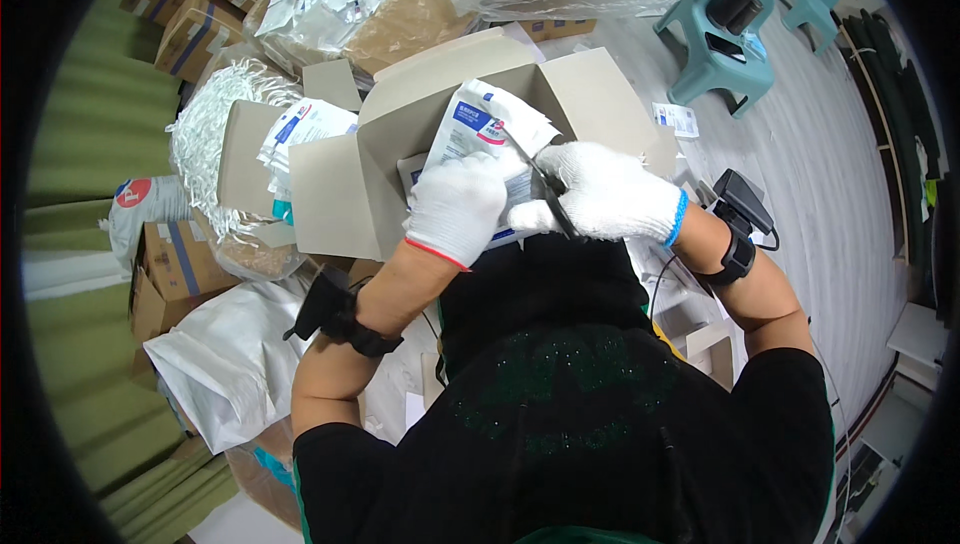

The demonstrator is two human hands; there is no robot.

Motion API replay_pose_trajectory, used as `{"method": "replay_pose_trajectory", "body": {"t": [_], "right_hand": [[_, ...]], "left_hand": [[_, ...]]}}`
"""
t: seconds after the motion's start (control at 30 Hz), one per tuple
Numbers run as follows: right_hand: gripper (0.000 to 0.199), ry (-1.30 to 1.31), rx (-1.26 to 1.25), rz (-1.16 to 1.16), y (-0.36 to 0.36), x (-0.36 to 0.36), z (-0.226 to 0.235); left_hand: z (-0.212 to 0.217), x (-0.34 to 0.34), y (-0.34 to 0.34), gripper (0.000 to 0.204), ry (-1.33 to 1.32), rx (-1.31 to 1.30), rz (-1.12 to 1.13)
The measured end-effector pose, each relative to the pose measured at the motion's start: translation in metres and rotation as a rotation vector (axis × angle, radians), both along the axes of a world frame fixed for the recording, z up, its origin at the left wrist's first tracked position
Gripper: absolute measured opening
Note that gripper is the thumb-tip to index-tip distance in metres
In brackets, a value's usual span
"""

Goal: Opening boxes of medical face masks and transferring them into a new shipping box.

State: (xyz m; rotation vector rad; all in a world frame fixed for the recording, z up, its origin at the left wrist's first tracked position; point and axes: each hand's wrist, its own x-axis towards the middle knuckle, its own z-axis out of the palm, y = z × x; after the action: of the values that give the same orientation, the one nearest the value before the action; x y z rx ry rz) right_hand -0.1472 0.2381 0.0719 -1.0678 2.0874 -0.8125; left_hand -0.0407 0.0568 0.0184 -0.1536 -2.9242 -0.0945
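Observation:
Both my hands wear white knit gloves. My left hand (458, 206) grips the lower part of a white pouch with blue and red print (482, 124), held over an open cardboard box (600, 94). My right hand (610, 194) is closed around a thin dark tool (545, 182), possibly scissors, whose tip lies against the pouch's right side. Each wrist carries a black strapped device.
A second open box (250, 159) at the left holds similar white pouches (305, 129). Shredded white filler (215, 104), plastic bags and stacked cartons (165, 269) crowd the left and top. Two teal plastic stools (715, 34) stand on the grey floor at the upper right.

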Motion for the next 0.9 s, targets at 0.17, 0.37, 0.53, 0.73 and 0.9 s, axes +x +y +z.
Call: {"method": "replay_pose_trajectory", "body": {"t": [0.17, 0.37, 0.53, 0.73, 0.9], "right_hand": [[0.051, -0.117, -0.09, 0.03, 0.017, -0.002, -0.014], [0.046, -0.024, -0.239, 0.105, 0.032, -0.006, -0.035], [0.048, -0.129, -0.274, 0.118, 0.031, -0.01, -0.038], [0.053, -0.372, -0.29, -0.226, 0.045, -0.013, -0.035], [0.061, -0.004, 0.041, -0.162, 0.042, 0.001, -0.016]], "left_hand": [[0.025, -0.003, -0.04, 0.015, -0.004, 0.122, -0.259], [0.038, -0.001, -0.06, 0.024, -0.299, 0.866, -0.162], [0.045, 0.0, -0.066, 0.022, -0.332, 1.108, -0.074], [0.071, 0.027, -0.13, 0.016, 0.265, 1.283, 0.294], [0.06, 0.062, -0.238, 0.027, 0.97, 1.585, 0.508]]}}
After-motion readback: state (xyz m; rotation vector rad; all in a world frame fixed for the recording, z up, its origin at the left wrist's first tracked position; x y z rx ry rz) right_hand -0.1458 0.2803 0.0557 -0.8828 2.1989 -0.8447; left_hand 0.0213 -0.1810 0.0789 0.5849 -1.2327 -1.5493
